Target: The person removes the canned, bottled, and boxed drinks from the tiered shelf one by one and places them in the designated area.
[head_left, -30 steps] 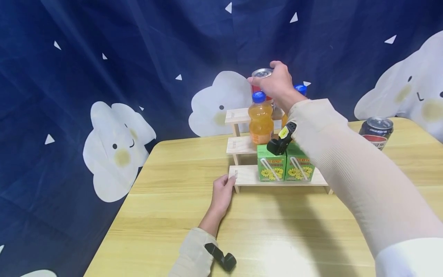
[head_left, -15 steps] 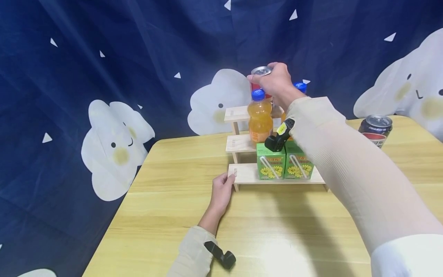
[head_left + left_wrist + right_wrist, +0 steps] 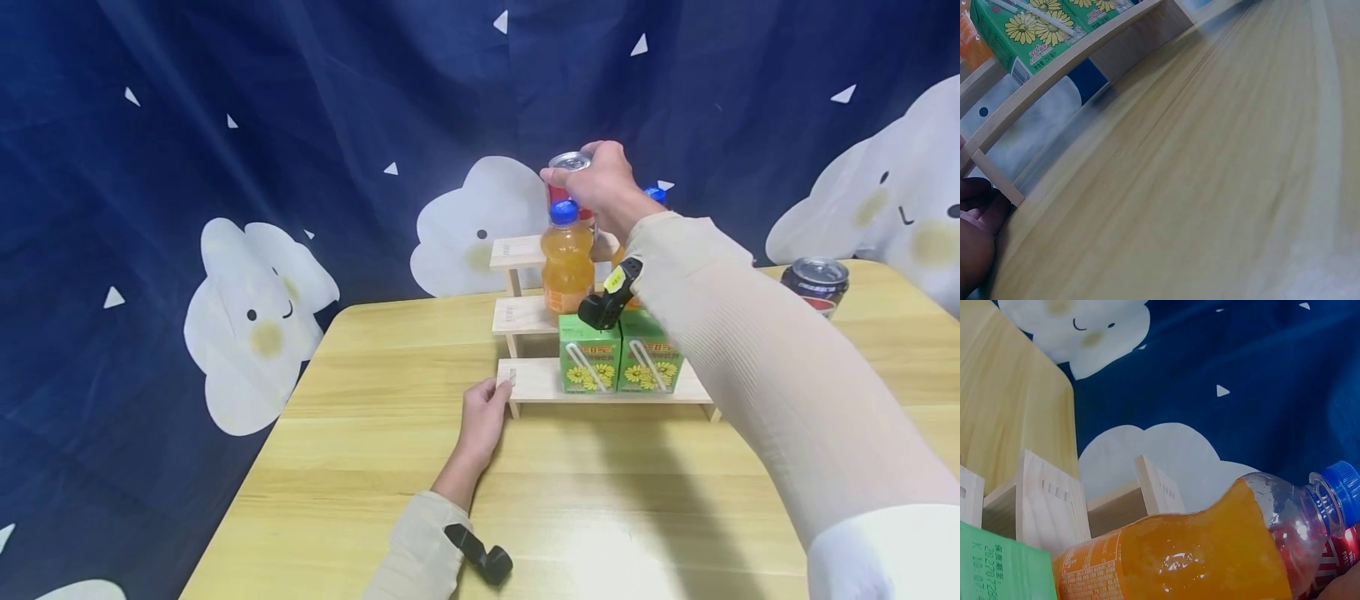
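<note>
Nothing clearly moved since the earlier frame, bar view drift. Left hand (image 3: 482,417) grips wooden rack (image 3: 534,382); green cartons (image 3: 589,364) on bottom tier, orange bottle (image 3: 567,273) on middle look done. Dark can (image 3: 819,279) on desk (image 3: 360,417) likely pending. Right hand (image 3: 607,183) grasps red can (image 3: 570,161) at top tier (image 3: 513,250), seating hidden.

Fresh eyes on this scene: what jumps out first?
Likely the two green cartons, side by side on the lowest step of the wooden rack, with bottles of orange drink one step up behind them. Then the right hand, gripping a red can at the top step. The cloud-patterned blue backdrop behind the table also draws the eye.
</note>
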The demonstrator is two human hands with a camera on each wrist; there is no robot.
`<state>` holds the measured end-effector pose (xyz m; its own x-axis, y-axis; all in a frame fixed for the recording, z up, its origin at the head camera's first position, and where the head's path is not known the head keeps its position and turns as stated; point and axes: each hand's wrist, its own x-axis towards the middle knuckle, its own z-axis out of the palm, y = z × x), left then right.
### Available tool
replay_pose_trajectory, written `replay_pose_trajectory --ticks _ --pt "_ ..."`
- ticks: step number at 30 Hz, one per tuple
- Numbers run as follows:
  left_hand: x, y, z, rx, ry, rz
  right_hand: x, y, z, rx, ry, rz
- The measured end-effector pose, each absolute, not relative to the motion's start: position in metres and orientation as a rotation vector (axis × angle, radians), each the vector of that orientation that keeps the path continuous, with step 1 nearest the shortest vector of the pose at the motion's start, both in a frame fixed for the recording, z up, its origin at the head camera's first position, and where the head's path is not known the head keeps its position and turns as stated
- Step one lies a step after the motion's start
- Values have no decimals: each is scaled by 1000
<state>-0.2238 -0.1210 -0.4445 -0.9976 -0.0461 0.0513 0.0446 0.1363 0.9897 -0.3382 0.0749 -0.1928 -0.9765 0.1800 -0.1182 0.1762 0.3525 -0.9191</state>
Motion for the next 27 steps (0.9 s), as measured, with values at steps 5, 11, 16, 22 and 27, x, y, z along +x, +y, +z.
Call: replay_pose_trajectory --ticks 5,11,16,22,27 --pt "-217 -118 -431 -1 -2341 -2021 -337 77 -191 -329 -2612 1705" --pt "-208 -114 -416 -6 -2349 -2003 -333 80 -185 -316 -2637 1647" --pt "-208 -114 -415 -2 -2340 -2013 -331 84 -175 -300 -2647 1623" --pt "-210 -114 -414 -4 -2330 -2012 -330 90 -165 -271 -2627 1594" --pt "-210 -114 -414 -2 -2332 -2011 -329 101 -162 -264 -2614 1573"
